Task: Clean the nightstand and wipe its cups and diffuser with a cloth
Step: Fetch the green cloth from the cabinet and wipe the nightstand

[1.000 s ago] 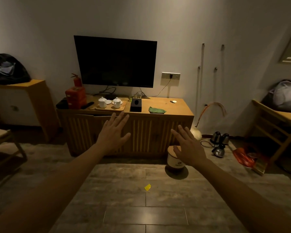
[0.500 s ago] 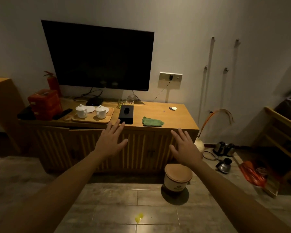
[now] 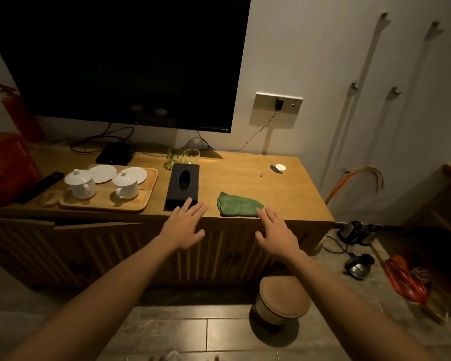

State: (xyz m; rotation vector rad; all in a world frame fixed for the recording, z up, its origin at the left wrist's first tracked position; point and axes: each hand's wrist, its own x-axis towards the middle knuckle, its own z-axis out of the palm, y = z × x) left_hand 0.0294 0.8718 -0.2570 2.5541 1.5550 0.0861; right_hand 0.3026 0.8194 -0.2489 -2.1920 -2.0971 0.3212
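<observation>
A folded green cloth (image 3: 238,204) lies near the front edge of the wooden cabinet top (image 3: 245,175). My right hand (image 3: 276,230) is open, its fingertips at the cloth's right front corner. My left hand (image 3: 184,225) is open too, fingers spread at the front end of a black tissue box (image 3: 183,185). Two white lidded cups (image 3: 80,182) (image 3: 126,185) stand on a wooden tray (image 3: 141,201) at the left, with two saucers behind them. A glass (image 3: 192,156) and a green-tinted glass (image 3: 173,157) stand behind the box.
A large dark TV (image 3: 120,61) hangs over the cabinet. A remote (image 3: 38,187), a red box (image 3: 3,165) and a fire extinguisher (image 3: 18,110) are at the left. On the floor: a lidded bin (image 3: 281,299), kettles (image 3: 357,265), an orange bag (image 3: 404,280).
I have stepped closer to the cabinet, which now fills the view. Both hands have moved forward to its front edge, the right one reaching the cloth's corner.
</observation>
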